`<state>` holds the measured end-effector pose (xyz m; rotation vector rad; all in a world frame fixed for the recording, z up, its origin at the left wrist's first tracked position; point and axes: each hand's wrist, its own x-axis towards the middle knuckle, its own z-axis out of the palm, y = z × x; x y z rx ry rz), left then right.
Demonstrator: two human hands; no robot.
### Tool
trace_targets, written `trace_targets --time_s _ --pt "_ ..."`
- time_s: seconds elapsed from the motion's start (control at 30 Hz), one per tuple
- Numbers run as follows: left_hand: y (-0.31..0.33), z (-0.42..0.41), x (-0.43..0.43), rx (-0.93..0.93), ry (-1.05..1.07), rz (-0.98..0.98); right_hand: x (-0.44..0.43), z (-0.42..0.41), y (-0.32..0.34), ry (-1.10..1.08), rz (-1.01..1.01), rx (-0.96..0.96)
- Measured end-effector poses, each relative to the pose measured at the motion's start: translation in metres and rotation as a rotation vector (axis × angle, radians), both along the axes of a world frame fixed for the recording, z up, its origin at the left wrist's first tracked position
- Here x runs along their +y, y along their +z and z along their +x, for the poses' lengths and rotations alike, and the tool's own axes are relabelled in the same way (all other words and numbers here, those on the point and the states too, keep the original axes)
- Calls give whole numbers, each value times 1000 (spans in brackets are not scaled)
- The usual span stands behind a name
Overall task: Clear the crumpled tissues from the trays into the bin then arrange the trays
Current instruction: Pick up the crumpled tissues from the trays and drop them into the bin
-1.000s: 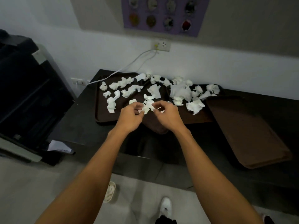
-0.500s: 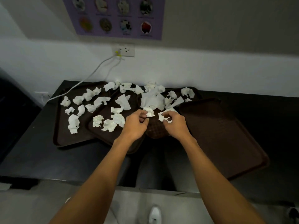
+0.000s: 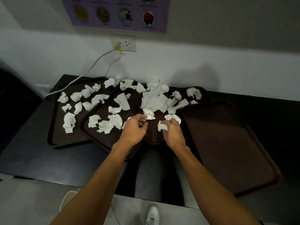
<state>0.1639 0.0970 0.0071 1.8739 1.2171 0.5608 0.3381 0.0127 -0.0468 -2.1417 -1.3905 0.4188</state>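
Observation:
Several dark brown trays overlap on a black counter. The left tray [image 3: 56, 140] and the middle tray [image 3: 103, 143] carry many crumpled white tissues [image 3: 103, 125]. A pile of tissues [image 3: 154, 101] lies on the tray behind my hands. The right tray [image 3: 230, 143] holds no tissues. My right hand [image 3: 173, 133] grips a crumpled tissue [image 3: 161, 126], with another tissue [image 3: 172, 117] just beyond its fingers. My left hand [image 3: 134, 129] has curled fingers whose tips touch a small tissue [image 3: 149, 114]. A dark round opening [image 3: 155, 172] in the counter lies below my hands.
A wall socket [image 3: 125, 44] with a grey cable [image 3: 84, 73] is behind the trays, the cable trailing over the counter's left back corner. A purple poster [image 3: 120, 13] hangs above. A white shoe [image 3: 152, 215] and a pale object [image 3: 68, 200] are on the floor.
The view has swung to the right, so the trays sit further left in the picture. My right hand now grips a tissue in its curled fingers. My left hand stays at the small tissue.

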Motion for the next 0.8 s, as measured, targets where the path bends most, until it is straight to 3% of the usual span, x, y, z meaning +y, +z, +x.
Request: trace_targets --time_s 0.33,0.53,0.8 --pt "-14 25 0 -16 -34 -6 -30 12 38 -188 312 159" --pt "-21 66 0 25 -129 16 -40 36 53 -251 306 144" --pt "-40 114 0 279 -405 129 -51 54 52 -314 268 119"
